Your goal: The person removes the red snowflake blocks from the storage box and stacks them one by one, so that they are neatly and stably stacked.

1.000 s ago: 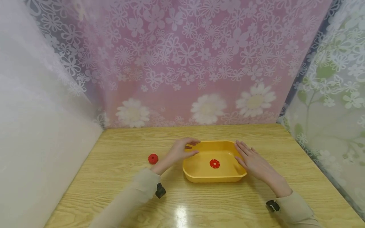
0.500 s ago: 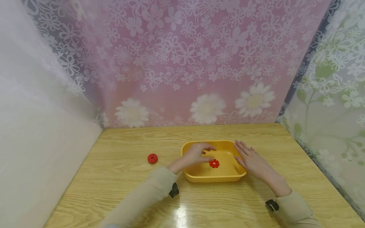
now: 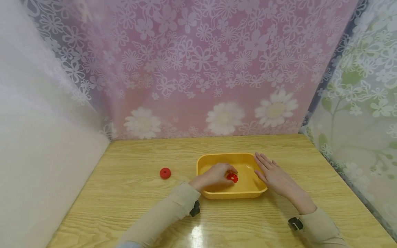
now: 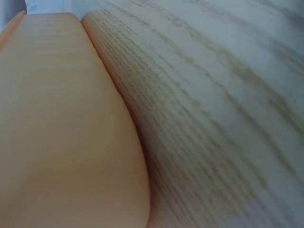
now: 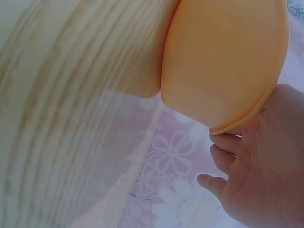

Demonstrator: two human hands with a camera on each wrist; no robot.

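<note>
In the head view a yellow plastic tray (image 3: 214, 195) stands on the wooden table. A flat red flower-shaped disc (image 3: 232, 177) with a small centre hole and notched edge lies on its floor. My left hand (image 3: 215, 176) reaches over the left rim, thumb and bent fingers spread on either side of the disc; whether they touch it is unclear. My right hand (image 3: 276, 179) rests with straight fingers along the tray's right rim. In the right wrist view its fingers lie at the tray's edge. The left wrist view shows only the tray's outer wall (image 4: 66, 118) and tabletop.
A thick red round piece (image 3: 165, 173) with a centre hole lies on the table (image 3: 133, 193) left of the tray. A pink flowered curtain (image 3: 186, 86) hangs behind the table. White and flowered cloths close in both sides.
My left hand has moved right and into the tray, from the left rim to around the red disc. My right hand has stayed on the right rim.
</note>
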